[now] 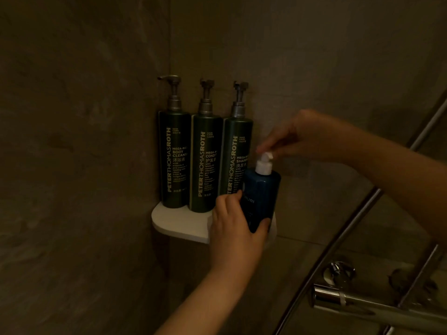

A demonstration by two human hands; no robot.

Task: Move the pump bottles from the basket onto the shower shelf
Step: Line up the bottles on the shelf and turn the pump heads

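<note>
A white corner shelf [180, 222] juts from the dark tiled shower wall. Three tall dark green pump bottles stand on it in a row: body cleanser [174, 155], conditioner [205, 163] and shampoo [235, 151]. In front of the shampoo, at the shelf's right end, is a shorter blue pump bottle [262, 194] with a white pump. My left hand [234, 228] grips its lower body from the front. My right hand [302, 135] pinches the white pump head from above. The basket is out of view.
A chrome shower mixer [338, 296] with a round knob sits at the lower right. A slanted chrome rail [350, 226] runs from there up to the right edge. Dim tiled walls meet behind the shelf.
</note>
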